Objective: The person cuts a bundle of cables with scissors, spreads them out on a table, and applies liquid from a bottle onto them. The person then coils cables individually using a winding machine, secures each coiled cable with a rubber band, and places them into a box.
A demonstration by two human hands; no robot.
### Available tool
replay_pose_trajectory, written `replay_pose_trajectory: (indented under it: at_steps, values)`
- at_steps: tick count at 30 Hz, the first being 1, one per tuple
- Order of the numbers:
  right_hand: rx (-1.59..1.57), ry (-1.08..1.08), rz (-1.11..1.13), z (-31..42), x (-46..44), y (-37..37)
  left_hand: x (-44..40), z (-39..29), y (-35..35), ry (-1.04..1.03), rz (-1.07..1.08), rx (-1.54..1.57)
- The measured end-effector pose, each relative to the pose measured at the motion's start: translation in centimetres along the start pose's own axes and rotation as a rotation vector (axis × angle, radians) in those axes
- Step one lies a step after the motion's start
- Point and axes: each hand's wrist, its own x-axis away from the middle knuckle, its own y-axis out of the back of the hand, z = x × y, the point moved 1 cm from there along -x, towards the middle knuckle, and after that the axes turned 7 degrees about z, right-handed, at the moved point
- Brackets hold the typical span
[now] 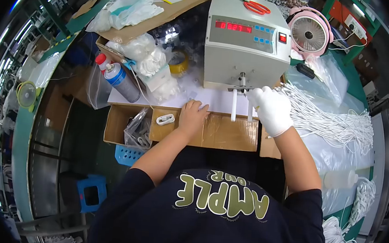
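My left hand (193, 117), bare, rests on the edge of the cardboard box (230, 132), its fingers bent over the white sheet; whether it holds anything is hidden. Left of it, a coiled white cable (165, 119) lies on the cardboard. My right hand (270, 110), in a white glove, is closed at the front of the grey machine (250, 48), beside two white upright prongs (234, 105). What its fingers hold is too small to make out. The machine's red display is lit, and red-handled scissors (256, 7) lie on top.
Bundled white cables (332, 116) lie on the right, below a pink fan (309, 35). At the left stand a spray can (122, 83), bagged white parts (151, 61) and yellow tape (178, 63). An open box compartment (116, 123) holds plastic bags.
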Motion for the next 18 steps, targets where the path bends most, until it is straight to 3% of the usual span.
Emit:
replay_pose_trajectory:
  at_steps: [3, 8, 11, 15, 18]
  values:
    - [-0.081, 0.041, -0.168, -1.7, 1.1, -0.5, 0.8, 1.7, -0.9, -0.143, 0.008, -0.094]
    - [-0.133, 0.051, -0.138, -4.7, 4.2, -4.3, 1.1, 1.3, -0.7, -0.169, -0.079, -0.027]
    - [-0.178, -0.027, -0.105, -4.7, 4.7, -2.9, 1.2, 0.8, -0.4, -0.107, -0.153, -0.091]
    - [-0.157, 0.073, -0.087, -2.3, 4.0, -1.7, 0.9, 0.0, 0.0, -0.026, -0.191, -0.061]
    - [-0.168, 0.033, -0.08, -0.4, 4.2, -2.0, 1.0, 0.6, 0.4, 0.097, -0.11, 0.226]
